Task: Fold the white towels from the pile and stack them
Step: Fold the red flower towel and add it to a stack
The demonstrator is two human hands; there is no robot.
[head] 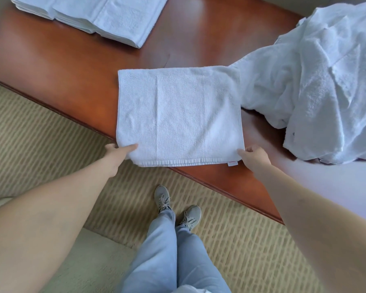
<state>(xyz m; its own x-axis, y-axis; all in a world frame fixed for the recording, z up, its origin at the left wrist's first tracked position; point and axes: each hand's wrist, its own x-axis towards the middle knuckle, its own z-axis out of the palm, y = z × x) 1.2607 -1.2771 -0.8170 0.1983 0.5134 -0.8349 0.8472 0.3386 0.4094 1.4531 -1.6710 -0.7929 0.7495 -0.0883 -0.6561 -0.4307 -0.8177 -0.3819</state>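
While the left hand (116,152) and right hand (253,154) pinched the near corners of the half-folded towel (179,115) on the tabletop (72,66), another fold seemingly awaited before the far-left stack (106,15).

— What colours do we see on the table (76,66)?

— We see a glossy reddish-brown wood, darker along its near edge. The folded towel (178,115) at that edge is plain white terry with a ribbed band along its hem and a small tag (232,163) edged in red.

— And the rest?

— We find the stack (97,15) at the far left corner and the pile (317,81) at the right edge equally white. The carpet (40,132) shows beige and olive stripes; we note pale blue jeans (173,250) and grey shoes (163,197).
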